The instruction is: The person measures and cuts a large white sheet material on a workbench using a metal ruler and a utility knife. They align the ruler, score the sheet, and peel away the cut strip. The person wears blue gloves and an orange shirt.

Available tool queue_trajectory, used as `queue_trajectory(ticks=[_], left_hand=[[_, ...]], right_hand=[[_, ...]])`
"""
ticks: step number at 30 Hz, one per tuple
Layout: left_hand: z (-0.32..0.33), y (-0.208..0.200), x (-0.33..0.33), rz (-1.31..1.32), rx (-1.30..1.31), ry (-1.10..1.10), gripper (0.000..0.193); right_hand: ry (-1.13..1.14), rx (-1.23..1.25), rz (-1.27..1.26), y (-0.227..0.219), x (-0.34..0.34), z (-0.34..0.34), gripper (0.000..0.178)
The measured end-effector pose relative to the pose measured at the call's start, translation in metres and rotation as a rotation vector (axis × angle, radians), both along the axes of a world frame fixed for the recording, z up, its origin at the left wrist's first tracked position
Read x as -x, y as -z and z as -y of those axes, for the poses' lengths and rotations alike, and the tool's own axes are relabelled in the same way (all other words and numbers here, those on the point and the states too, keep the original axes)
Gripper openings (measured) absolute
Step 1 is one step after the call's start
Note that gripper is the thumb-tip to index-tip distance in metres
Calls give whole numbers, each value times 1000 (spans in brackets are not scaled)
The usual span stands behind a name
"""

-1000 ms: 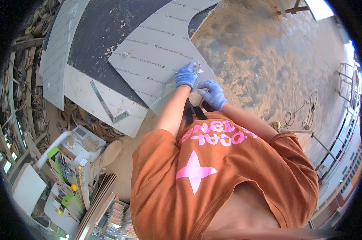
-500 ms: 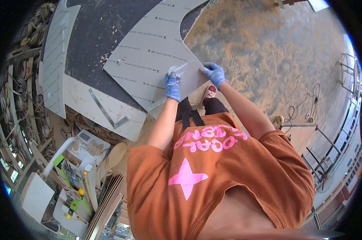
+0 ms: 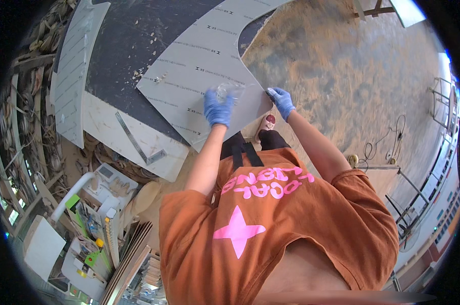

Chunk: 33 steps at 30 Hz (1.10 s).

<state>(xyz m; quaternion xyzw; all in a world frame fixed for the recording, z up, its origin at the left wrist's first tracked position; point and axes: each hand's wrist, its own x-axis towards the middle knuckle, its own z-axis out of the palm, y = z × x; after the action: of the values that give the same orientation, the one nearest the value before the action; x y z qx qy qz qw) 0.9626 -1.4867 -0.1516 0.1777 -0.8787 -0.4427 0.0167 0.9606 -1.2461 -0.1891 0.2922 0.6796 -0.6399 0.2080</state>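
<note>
A grey panel (image 3: 199,76) with a curved edge and dark printing lies on a dark board (image 3: 125,56), its near corner jutting out toward me. Over its near part is my left hand (image 3: 218,108), in a blue glove, its fingers smeared by motion. Crumpled clear film (image 3: 229,92) shows just beyond those fingers; whether they grip it is unclear. At the panel's right edge, my right hand (image 3: 283,102), also gloved in blue, has its fingers closed. Something small and dark shows at its fingertips, too small to name.
A metal square (image 3: 133,140) rests on a pale board (image 3: 104,122) at the left. Another printed grey panel (image 3: 75,81) lies farther left. A machine with a white pipe (image 3: 73,195) stands at lower left. A cable (image 3: 375,147) trails across the dusty floor (image 3: 336,61) at right.
My left hand has shifted slightly left and its fingers look looser around the film. My right hand has moved a little right and nearer. The whole view has shifted slightly.
</note>
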Motion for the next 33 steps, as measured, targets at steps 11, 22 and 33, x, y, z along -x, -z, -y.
queue_trajectory(ticks=[11, 22, 33], left_hand=[[-32, 3, 37, 147, 275, 462, 20], [-24, 8, 35, 265, 77, 429, 24], [-50, 10, 51, 146, 216, 202, 27]], right_hand=[[-165, -356, 6, -31, 0, 22, 35], [-1056, -1086, -799, -62, 69, 40, 23], [-1102, -815, -1173, -106, 150, 99, 7]])
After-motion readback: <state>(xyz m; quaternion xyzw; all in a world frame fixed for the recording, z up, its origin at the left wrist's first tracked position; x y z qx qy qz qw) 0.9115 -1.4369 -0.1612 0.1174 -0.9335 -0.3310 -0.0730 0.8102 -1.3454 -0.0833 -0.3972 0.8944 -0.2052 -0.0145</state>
